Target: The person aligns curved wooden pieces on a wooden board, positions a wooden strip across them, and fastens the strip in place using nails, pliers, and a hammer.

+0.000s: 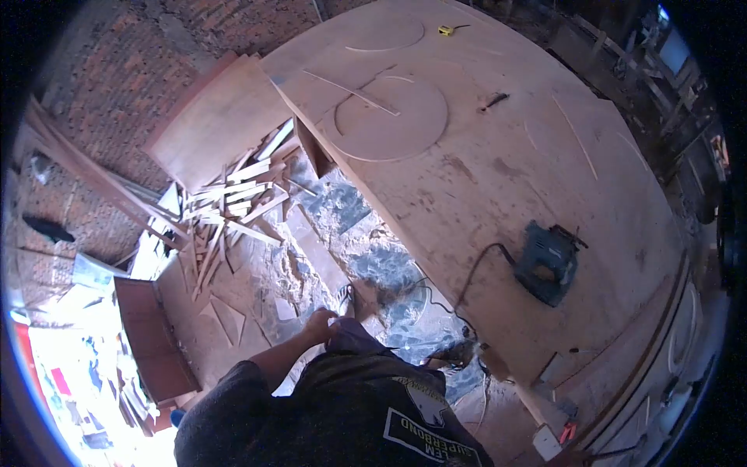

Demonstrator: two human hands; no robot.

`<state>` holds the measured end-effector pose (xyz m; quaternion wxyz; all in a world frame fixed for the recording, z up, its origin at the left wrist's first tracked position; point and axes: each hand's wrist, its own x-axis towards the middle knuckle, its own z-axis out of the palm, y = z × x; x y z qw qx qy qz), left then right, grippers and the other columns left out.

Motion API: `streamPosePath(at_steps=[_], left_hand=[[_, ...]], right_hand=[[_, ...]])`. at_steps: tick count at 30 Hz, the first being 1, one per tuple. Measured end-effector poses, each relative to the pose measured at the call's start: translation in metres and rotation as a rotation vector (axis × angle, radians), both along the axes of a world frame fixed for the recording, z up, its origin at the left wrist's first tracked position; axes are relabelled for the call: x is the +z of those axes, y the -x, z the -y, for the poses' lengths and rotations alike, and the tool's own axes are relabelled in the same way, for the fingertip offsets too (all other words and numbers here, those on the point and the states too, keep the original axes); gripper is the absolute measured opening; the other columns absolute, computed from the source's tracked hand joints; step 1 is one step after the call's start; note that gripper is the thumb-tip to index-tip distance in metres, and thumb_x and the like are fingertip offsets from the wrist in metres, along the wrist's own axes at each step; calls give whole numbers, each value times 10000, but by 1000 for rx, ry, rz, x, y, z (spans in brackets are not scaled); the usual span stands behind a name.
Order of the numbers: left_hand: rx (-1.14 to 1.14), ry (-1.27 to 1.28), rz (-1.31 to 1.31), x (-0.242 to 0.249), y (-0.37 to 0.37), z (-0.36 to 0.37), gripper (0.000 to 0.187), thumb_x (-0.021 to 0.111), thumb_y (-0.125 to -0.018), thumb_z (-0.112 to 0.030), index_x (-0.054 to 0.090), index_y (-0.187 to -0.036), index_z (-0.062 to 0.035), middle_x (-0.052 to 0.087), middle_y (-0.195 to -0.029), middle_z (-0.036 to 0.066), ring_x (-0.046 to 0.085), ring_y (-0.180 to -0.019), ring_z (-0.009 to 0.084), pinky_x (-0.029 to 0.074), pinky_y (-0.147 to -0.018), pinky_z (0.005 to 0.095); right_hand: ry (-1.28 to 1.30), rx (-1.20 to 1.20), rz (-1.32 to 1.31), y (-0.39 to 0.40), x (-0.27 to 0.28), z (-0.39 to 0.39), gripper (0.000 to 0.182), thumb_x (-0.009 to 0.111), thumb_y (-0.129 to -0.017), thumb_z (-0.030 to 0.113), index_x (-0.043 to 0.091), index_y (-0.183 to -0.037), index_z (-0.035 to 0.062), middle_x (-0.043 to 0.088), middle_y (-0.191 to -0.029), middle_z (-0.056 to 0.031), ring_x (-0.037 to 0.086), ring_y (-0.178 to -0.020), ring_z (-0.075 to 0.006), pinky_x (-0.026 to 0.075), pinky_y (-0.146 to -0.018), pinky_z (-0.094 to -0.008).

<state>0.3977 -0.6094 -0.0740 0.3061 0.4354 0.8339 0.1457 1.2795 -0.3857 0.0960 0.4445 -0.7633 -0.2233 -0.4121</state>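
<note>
My left hand hangs low beside my leg, against the greyish shorts. Its fingers are too small and dim to make out. My right hand does not show. To the right, a large wooden sheet forms a work surface. On it lies a teal jigsaw, its dark cord running over the near edge. Farther along are a round wooden disc, a thin wooden strip, a small dark tool and a yellow tape measure.
Offcuts are heaped on the floor at left, by a leaning panel and a brick wall. Sawdust and scraps cover the floor near my feet. A brown wooden box stands left; red-handled pliers lie lower right.
</note>
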Motion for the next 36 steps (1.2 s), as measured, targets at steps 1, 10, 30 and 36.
streamPosePath(at_steps=[1, 10, 30, 36], left_hand=[[-14, -77, -24, -13, 37, 4, 320, 760, -794, -295, 750, -1030, -79, 701, -1032, 209, 655, -1038, 379, 519, -954, 475], [109, -640, -328, 75, 295, -109, 213, 726, -860, -151, 700, -1032, -27, 686, -995, 192, 653, -953, 387, 522, -863, 466], [-644, -544, -449, 106, 400, -558, 479, 713, -869, -194, 622, -1327, -87, 513, -1356, 173, 491, -1270, 381, 400, -1095, 529], [-1006, -504, -321, 91, 447, -610, 386, 715, -859, -220, 674, -1231, -127, 599, -1277, 130, 546, -1221, 367, 395, -1090, 532]], right_hand=[[24, 65, -67, 48, 1, 5, 346, 776, -773, 382, 693, -774, 47, 672, -708, -146, 628, -621, -320, 501, -566, -483], [243, 884, -671, 511, 7, -67, 347, 652, -999, 276, 654, -1199, -8, 689, -1070, -118, 625, -974, -250, 509, -907, -393], [944, 1411, -837, 911, 13, -263, 213, 738, -902, 223, 646, -904, 31, 594, -732, -63, 535, -671, -174, 444, -632, -348], [817, 1171, -865, 979, -2, -258, 194, 758, -897, 197, 677, -939, 26, 620, -702, -46, 571, -630, -160, 464, -588, -350]])
